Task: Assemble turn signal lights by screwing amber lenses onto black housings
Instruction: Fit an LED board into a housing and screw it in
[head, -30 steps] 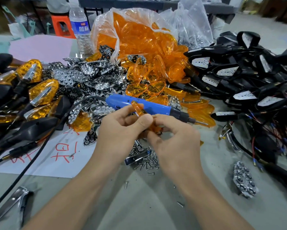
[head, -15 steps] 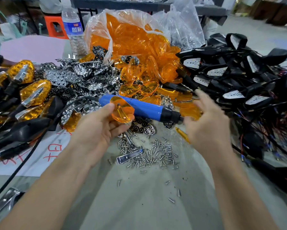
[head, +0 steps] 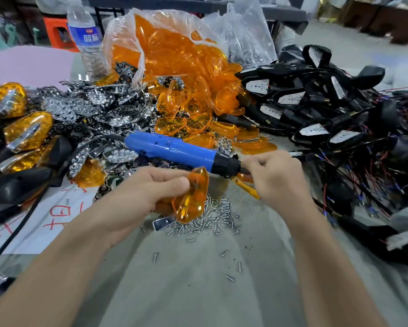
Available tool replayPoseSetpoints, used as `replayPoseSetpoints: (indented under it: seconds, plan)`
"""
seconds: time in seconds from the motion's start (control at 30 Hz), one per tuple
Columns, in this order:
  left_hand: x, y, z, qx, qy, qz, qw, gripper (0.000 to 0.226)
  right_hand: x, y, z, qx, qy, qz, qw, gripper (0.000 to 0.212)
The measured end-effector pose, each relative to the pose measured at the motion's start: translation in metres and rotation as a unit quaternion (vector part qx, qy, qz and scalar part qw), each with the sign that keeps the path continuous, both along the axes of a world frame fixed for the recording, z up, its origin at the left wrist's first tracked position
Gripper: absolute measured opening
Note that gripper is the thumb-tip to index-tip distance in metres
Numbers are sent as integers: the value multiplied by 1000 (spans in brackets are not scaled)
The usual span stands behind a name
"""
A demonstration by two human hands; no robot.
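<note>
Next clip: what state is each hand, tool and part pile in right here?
Left hand: grips amber lens, held up.
Right hand: pinches blue screwdriver at its black tip.
Lens bag: open, lenses spilling out.
Water bottle: upright.
Screws: loose heap.
Black housings: piled, no lenses fitted.

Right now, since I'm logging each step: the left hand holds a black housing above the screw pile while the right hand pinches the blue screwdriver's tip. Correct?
Not quite. The head view shows the left hand holding an amber lens, not a black housing, above the screw pile, while the right hand pinches the tip of the blue screwdriver.
</note>
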State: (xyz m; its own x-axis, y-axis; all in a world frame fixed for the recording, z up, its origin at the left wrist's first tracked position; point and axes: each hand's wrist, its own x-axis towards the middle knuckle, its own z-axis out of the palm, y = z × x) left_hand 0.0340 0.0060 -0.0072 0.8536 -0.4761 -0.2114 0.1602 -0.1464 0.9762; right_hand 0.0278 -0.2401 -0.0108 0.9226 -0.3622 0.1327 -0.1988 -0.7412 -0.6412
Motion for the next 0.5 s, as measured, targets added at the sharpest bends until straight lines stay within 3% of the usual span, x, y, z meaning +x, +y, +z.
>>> replayPoseSetpoints:
  seconds: [0.1, 0.23, 0.33, 0.4, 0.5]
  plan:
    - [-4, -4, -2, 19, 7, -25, 999, 31, 3, -10, -2, -5, -51, -36, 998, 29]
    - [-4, -4, -2, -12, 2, 2, 1000, 32, 3, -21, -6, 6, 62, 18, 998, 38]
    - [-2, -6, -4, -35, -2, 55, 998, 35, -1, -21, 1, 27, -19, -31, 999, 39]
    - [-2, -8, -5, -61, -4, 91, 994, 34, -1, -30, 4, -37, -63, -97, 993, 49]
    - [-1, -11, -6, -79, -5, 116, 990, 35, -1, -49, 3, -134, 74, -112, 982, 65]
